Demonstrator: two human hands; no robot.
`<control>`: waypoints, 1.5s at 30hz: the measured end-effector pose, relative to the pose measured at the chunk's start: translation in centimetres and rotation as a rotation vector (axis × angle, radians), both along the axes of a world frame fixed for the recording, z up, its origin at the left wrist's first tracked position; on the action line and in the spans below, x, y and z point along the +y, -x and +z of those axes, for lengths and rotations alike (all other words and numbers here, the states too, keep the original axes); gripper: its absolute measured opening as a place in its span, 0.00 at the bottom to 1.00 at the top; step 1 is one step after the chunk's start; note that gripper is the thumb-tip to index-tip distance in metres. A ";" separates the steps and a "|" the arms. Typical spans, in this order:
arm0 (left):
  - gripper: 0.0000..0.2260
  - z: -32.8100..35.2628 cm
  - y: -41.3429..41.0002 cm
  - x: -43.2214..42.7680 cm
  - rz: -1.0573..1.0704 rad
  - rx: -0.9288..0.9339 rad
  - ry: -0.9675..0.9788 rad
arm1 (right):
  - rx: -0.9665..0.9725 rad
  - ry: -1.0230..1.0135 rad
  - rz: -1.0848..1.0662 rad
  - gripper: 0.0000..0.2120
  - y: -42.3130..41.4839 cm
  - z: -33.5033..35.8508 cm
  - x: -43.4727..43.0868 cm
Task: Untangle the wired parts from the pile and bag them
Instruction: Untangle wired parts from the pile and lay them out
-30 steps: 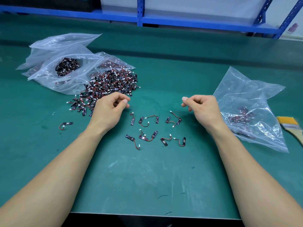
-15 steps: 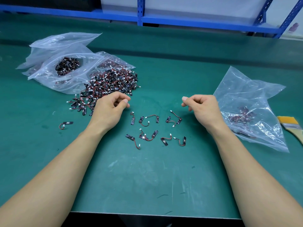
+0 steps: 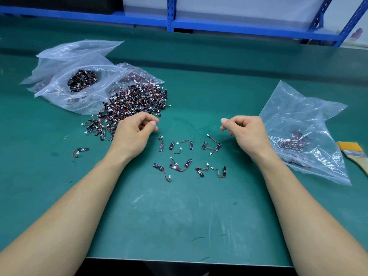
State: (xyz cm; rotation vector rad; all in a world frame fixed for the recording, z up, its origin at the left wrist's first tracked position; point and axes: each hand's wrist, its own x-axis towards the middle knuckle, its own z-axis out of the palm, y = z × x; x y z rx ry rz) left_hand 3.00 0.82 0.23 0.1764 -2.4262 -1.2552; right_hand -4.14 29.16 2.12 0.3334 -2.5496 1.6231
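Note:
A tangled pile of small black boards with red wires and white plugs lies at the left middle of the green mat. Several separated wired parts are spread in two loose rows between my hands. My left hand rests at the pile's near edge, fingers curled, thumb against the index finger, and nothing shows in it. My right hand is held the same way beside a clear bag that has some parts inside.
More clear bags, one with parts in it, lie behind the pile at the left. A single stray part sits left of my left wrist. A paintbrush lies at the right edge. A blue shelf frame runs along the back.

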 end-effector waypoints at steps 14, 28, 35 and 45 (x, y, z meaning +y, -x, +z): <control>0.07 0.0 0.0 0.0 -0.003 0.001 0.008 | -0.008 -0.004 0.008 0.14 -0.1 0.0 -0.1; 0.07 0.1 -0.2 0.1 -0.001 -0.005 0.004 | -0.019 -0.027 0.006 0.14 -0.1 0.0 -0.1; 0.07 0.1 -0.2 0.1 -0.001 -0.004 0.003 | -0.010 -0.037 0.011 0.14 -0.3 0.3 -0.1; 0.04 0.8 -0.7 0.6 -0.049 -0.042 -0.011 | -0.056 -0.466 0.154 0.11 -0.6 3.9 4.9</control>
